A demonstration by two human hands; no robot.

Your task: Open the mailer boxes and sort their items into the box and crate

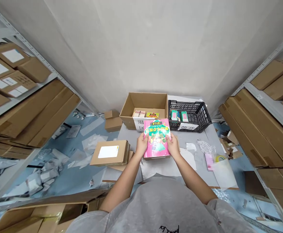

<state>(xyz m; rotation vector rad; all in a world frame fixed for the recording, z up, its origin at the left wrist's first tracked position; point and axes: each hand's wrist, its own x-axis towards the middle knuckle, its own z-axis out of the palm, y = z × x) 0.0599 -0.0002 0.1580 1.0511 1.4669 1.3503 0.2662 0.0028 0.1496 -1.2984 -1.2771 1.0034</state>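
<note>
A pink and green book (157,139) is held upright-facing between both hands, above the middle of the table. My left hand (141,144) grips its left edge, thumb on the cover. My right hand (172,145) grips the right edge the same way. Part of a brown cardboard piece shows beneath the book. Just behind stands an open cardboard box (125,117) with a white paper label and some books inside. Beside it, a black plastic crate (205,115) holds several small green and pink items.
Stacked flat cartons (109,152) lie at the table's left. Bubble wrap (205,147), a tape roll (220,158) and papers are on the right. Shelves with cardboard boxes (255,127) flank both sides. A large open carton (42,212) stands at lower left; wrapping litters the floor.
</note>
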